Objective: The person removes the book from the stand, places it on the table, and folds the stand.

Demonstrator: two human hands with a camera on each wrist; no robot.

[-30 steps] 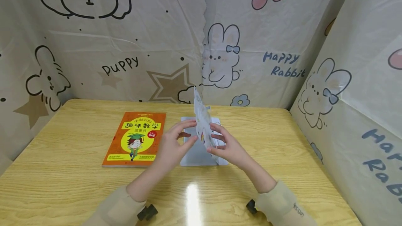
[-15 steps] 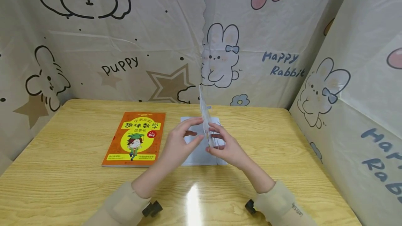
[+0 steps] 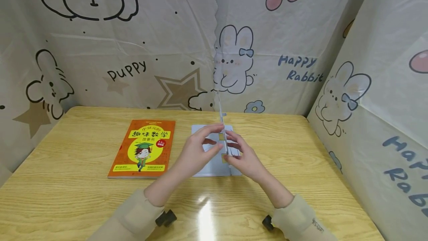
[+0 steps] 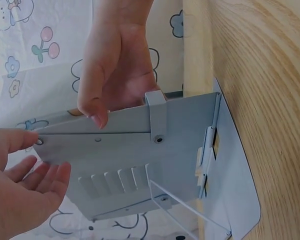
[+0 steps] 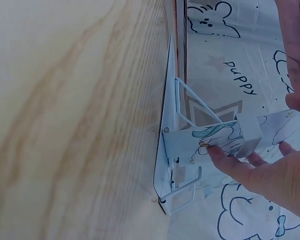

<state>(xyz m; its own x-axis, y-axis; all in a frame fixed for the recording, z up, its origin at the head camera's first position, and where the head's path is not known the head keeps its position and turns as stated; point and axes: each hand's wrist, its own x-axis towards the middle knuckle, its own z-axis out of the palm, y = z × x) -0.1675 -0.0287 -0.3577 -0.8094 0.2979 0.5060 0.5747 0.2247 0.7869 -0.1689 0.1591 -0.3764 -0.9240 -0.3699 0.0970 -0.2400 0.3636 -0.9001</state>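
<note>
A folding metal book stand lies in the middle of the table on its pale base plate. Its printed panel is raised almost upright, seen nearly edge-on from the head. My left hand is at the panel's left side, with curved fingers and thumb at its edge. From the right, my right hand grips the panel, fingers and thumb against the printed face. In the left wrist view the panel's plain grey back shows vent slots, a hinge and a wire support.
To the left of the stand, an orange children's math book lies flat. The wooden table runs back to a cloth backdrop printed with rabbits and stars, and another cloth side borders the right.
The panel has swung from leaning left to nearly upright, its top edge moving right. My left hand has followed it rightward; my right hand has stayed about where it was.
</note>
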